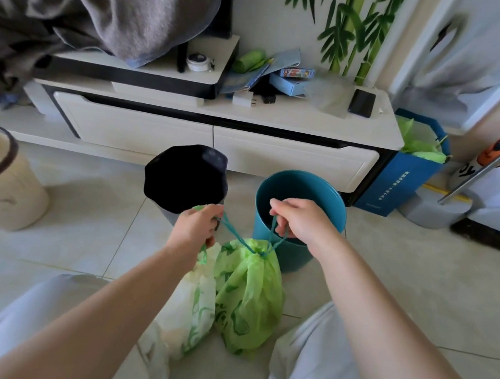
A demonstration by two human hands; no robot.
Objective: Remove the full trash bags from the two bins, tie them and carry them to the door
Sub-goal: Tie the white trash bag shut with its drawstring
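The left hand point(196, 227) and right hand point(301, 223) are each gripping a loop of the drawstring point(237, 234), pulling it apart above the green bag point(245, 298). That bag is sitting on the floor point(81, 232) just below and between the hands, touching a white bag point(194, 307) under the left wrist. The black bin point(186, 179) is standing just beyond the left hand and the blue bin point(306, 180) just beyond the right, its rim close behind the knuckles. Bare tile is lying open outside both hands.
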